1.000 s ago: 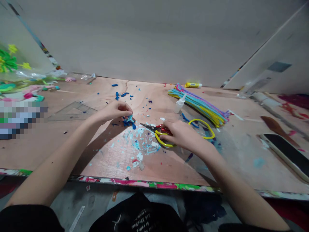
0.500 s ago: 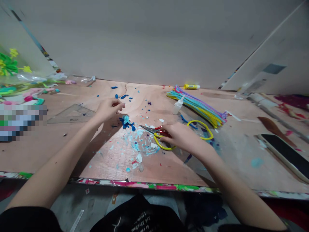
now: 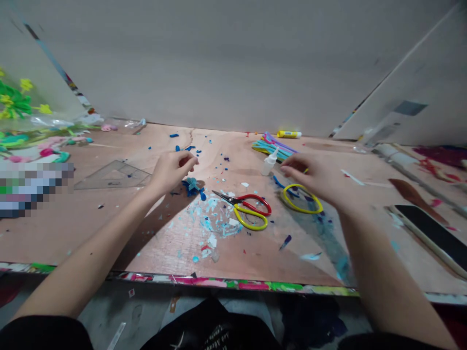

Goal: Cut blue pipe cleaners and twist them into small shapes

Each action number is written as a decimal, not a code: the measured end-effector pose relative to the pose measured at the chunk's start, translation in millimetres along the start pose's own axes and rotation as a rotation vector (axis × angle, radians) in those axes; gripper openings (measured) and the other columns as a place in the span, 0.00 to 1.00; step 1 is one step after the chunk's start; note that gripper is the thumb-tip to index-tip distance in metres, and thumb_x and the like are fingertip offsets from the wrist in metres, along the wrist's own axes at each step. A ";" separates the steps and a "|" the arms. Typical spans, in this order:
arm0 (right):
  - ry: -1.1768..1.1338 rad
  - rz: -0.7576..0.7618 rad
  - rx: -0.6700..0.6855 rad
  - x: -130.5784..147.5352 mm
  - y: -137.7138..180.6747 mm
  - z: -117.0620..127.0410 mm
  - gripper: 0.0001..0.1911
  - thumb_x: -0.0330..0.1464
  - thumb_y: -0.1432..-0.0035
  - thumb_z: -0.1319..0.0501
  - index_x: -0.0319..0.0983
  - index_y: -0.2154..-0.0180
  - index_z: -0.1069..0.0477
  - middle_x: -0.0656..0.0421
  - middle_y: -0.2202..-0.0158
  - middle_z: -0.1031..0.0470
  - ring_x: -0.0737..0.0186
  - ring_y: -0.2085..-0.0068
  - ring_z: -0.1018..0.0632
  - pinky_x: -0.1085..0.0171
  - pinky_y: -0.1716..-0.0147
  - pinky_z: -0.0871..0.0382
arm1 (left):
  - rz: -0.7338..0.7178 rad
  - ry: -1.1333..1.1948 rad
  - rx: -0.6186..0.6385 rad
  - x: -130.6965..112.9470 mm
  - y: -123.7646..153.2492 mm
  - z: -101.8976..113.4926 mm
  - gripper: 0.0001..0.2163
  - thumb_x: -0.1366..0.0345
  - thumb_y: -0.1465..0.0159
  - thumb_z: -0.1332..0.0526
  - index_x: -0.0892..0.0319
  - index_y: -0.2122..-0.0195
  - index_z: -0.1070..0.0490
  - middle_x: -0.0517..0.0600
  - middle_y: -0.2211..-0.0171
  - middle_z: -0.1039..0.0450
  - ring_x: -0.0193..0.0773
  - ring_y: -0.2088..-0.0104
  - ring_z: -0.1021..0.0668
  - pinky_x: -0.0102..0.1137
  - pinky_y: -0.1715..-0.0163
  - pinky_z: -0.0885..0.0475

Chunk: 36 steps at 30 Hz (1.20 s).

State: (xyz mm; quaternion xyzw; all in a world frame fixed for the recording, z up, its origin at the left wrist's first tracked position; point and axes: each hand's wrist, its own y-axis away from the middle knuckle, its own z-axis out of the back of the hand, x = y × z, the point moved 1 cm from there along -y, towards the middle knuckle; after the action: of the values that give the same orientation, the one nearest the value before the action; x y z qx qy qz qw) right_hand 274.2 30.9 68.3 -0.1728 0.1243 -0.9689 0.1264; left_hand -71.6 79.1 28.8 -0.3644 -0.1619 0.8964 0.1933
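Note:
My left hand (image 3: 173,171) hovers at the middle left, thumb and fingertips pinched together. Whatever it holds, if anything, is too small to make out. Just below its fingers lies a small dark-blue and light-blue flower shape (image 3: 193,187). My right hand (image 3: 310,177), slightly blurred, is over the right side with fingers loosely curved and apart, beside a small white squeeze bottle (image 3: 269,164) with a nozzle. Behind that hand, partly hidden, is a bundle of coloured pipe cleaners (image 3: 272,146). Scissors (image 3: 251,211) with one red and one yellow handle lie between my hands.
A yellow wire ring (image 3: 302,210) lies right of the scissors. Blue scraps (image 3: 215,218) litter the middle. A clear set square (image 3: 113,176) is at left, a glue stick (image 3: 289,134) at the back, a phone (image 3: 434,233) at right. Fuzzy flowers (image 3: 16,102) stand far left.
My right hand has let go of the scissors, leaving them on the table, and moved up and right towards the pipe cleaners. The left hand has shifted slightly right.

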 end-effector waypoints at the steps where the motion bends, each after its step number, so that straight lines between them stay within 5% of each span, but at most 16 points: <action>1: 0.063 -0.066 -0.026 -16.5 -5.2 3.4 0.13 0.38 0.37 0.42 0.39 0.61 0.23 0.53 0.65 0.20 0.55 0.66 0.22 0.61 0.67 0.35 | -0.010 -0.006 0.008 -1.3 0.1 -0.8 0.12 0.59 0.36 0.43 0.60 0.67 0.23 0.50 0.75 0.22 0.36 0.76 0.23 0.30 0.72 0.32; 7: 0.287 -0.338 -0.044 -96.0 -26.6 -7.9 0.16 0.36 0.38 0.43 0.34 0.56 0.22 0.45 0.59 0.20 0.52 0.62 0.24 0.59 0.64 0.37 | -0.034 -0.061 0.028 -2.5 0.5 -3.4 0.12 0.60 0.36 0.44 0.59 0.70 0.25 0.52 0.73 0.21 0.37 0.74 0.22 0.30 0.72 0.33; 13: 0.403 -0.324 -0.135 -119.3 -24.8 -31.0 0.22 0.42 0.39 0.40 0.33 0.50 0.27 0.38 0.51 0.25 0.42 0.48 0.28 0.56 0.54 0.38 | -0.010 -0.100 0.029 5.9 1.0 -5.8 0.11 0.59 0.35 0.43 0.59 0.68 0.25 0.51 0.72 0.20 0.38 0.73 0.22 0.31 0.72 0.32; 17: 0.484 -0.279 -0.089 -127.3 -21.2 -39.5 0.33 0.50 0.41 0.40 0.32 0.45 0.32 0.37 0.51 0.25 0.41 0.52 0.26 0.55 0.57 0.36 | -0.011 -0.120 0.028 7.9 1.3 -7.7 0.11 0.59 0.34 0.43 0.58 0.68 0.25 0.51 0.72 0.20 0.38 0.73 0.21 0.31 0.71 0.32; 23: 0.545 -0.280 -0.068 -127.7 -14.0 -42.2 0.30 0.45 0.35 0.47 0.29 0.43 0.34 0.35 0.53 0.24 0.42 0.59 0.23 0.56 0.65 0.38 | -0.029 -0.103 0.028 3.8 2.2 -6.8 0.10 0.60 0.35 0.43 0.57 0.69 0.25 0.51 0.73 0.21 0.39 0.73 0.21 0.32 0.72 0.33; 31: 0.501 -0.216 -0.347 -104.5 -8.1 -11.3 0.28 0.43 0.34 0.46 0.33 0.41 0.34 0.37 0.54 0.22 0.41 0.57 0.24 0.56 0.66 0.42 | -0.027 -0.082 0.016 -1.1 2.6 -4.8 0.10 0.60 0.35 0.42 0.58 0.68 0.25 0.51 0.73 0.21 0.39 0.73 0.22 0.32 0.71 0.31; 36: 0.396 -0.100 -0.485 -67.0 -9.4 3.4 0.29 0.42 0.37 0.41 0.34 0.40 0.34 0.40 0.48 0.23 0.41 0.50 0.23 0.56 0.57 0.35 | -0.007 0.102 -0.095 -4.2 1.7 -3.7 0.11 0.59 0.34 0.42 0.59 0.56 0.26 0.51 0.69 0.22 0.34 0.75 0.22 0.29 0.72 0.28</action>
State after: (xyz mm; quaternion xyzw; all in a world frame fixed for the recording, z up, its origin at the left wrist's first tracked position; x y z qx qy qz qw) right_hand 334.4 58.3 53.7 -0.0120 0.3651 -0.9309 0.0074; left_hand -66.6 76.2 28.0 -0.4177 -0.1954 0.8674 0.1871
